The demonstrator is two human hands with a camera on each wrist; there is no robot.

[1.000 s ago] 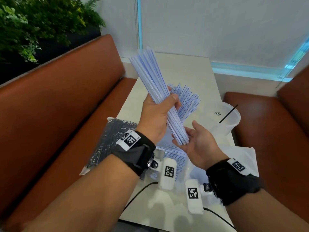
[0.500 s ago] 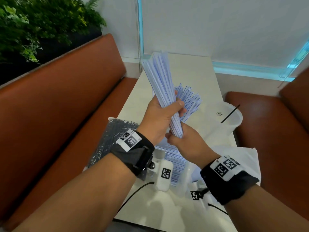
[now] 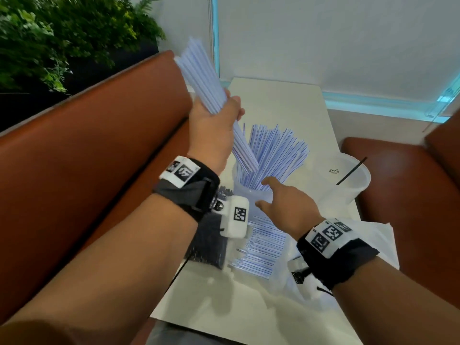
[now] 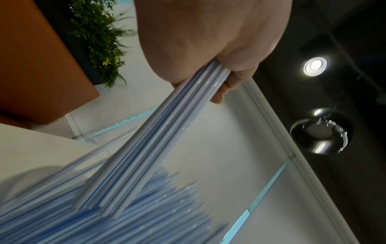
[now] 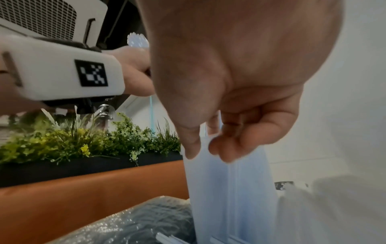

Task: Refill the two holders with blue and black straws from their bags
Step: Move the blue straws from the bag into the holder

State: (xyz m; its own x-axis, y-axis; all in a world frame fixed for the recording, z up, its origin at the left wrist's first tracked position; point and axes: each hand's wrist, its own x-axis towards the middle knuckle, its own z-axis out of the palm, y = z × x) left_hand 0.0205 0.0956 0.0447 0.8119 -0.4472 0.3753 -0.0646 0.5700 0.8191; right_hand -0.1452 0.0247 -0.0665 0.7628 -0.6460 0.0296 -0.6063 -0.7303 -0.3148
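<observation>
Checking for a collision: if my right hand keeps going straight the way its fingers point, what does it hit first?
Probably the translucent plastic holder of blue-striped straws; the right hand reaches toward its wall, though depth is unclear.

left hand raised, fingers clenched tight; right hand lower, fingers loosely spread.
</observation>
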